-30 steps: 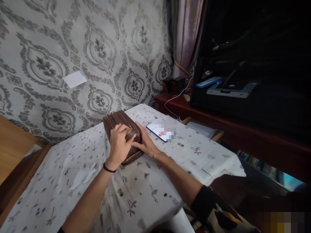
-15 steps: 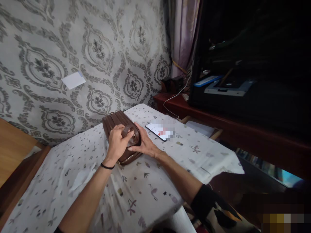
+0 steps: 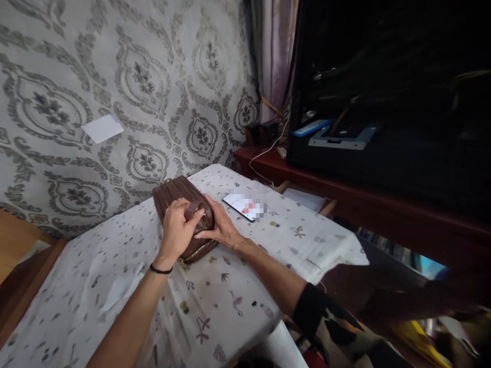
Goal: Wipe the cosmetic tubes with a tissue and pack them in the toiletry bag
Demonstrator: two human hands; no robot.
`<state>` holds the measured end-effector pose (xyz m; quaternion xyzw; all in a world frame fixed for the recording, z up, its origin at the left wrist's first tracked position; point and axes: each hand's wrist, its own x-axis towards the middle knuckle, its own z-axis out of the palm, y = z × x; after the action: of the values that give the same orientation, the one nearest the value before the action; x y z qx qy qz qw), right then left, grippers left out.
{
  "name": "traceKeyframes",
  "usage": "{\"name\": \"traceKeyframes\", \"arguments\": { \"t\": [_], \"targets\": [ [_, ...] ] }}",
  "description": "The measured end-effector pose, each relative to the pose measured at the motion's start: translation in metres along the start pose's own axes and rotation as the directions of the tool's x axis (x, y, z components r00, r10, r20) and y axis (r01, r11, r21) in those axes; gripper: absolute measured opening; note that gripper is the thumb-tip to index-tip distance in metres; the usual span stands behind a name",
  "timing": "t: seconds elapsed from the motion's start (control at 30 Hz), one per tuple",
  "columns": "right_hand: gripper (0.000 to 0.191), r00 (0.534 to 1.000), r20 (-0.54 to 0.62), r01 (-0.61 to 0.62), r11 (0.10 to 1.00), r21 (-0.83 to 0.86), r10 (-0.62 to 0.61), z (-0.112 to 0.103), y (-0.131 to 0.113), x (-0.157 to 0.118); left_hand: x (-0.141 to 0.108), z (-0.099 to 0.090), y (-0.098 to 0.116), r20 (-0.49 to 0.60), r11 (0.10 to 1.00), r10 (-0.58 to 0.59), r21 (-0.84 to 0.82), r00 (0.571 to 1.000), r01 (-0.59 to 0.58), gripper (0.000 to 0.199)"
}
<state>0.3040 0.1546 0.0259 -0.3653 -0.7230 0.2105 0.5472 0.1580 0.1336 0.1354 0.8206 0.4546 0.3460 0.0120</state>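
Observation:
A brown leather-look bag (image 3: 179,188) with gold-coloured zips lies on the patterned cloth, a short strap loop (image 3: 194,208) at its near end. My left hand (image 3: 176,227) is closed at this end, fingers over the top and thumb at the strap and zip; the exact thing pinched is hard to make out. Against the bag's right side, my right hand (image 3: 224,226) grips it, thumb across the near end and fingers along the far side, partly hidden. A phone (image 3: 241,205) with a lit screen lies right of the bag.
The white printed cloth (image 3: 245,276) covers the table, its right edge hanging loose. Beyond it stand an open drawer (image 3: 303,198), a dark red cabinet (image 3: 264,162) with a white cable, and a large black screen (image 3: 383,92). A patterned wall (image 3: 141,82) stands behind.
The view has turned slightly right, so everything sits a little further left. Both hands stay on the bag in nearly the same grip.

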Motion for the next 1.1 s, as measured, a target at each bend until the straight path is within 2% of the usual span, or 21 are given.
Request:
{"name": "traceKeyframes", "arguments": {
  "t": [0.43,0.67,1.1],
  "targets": [
    [0.119,1.0,0.019,0.015,0.999,-0.036,-0.014,-0.002,-0.002,-0.001,-0.015,0.008,0.009,-0.038,0.994,0.051,0.095,0.998,-0.047,0.028],
    [0.111,1.0,0.002,0.024,0.998,-0.05,-0.024,0.0,0.002,-0.003,-0.029,0.012,0.016,-0.014,0.98,0.107,0.171,0.994,-0.103,0.017],
    [0.114,1.0,-0.012,0.025,0.999,-0.045,-0.025,0.002,0.007,-0.002,-0.033,0.012,0.017,0.019,0.961,0.168,0.22,0.986,-0.168,0.022]
  ]
}}
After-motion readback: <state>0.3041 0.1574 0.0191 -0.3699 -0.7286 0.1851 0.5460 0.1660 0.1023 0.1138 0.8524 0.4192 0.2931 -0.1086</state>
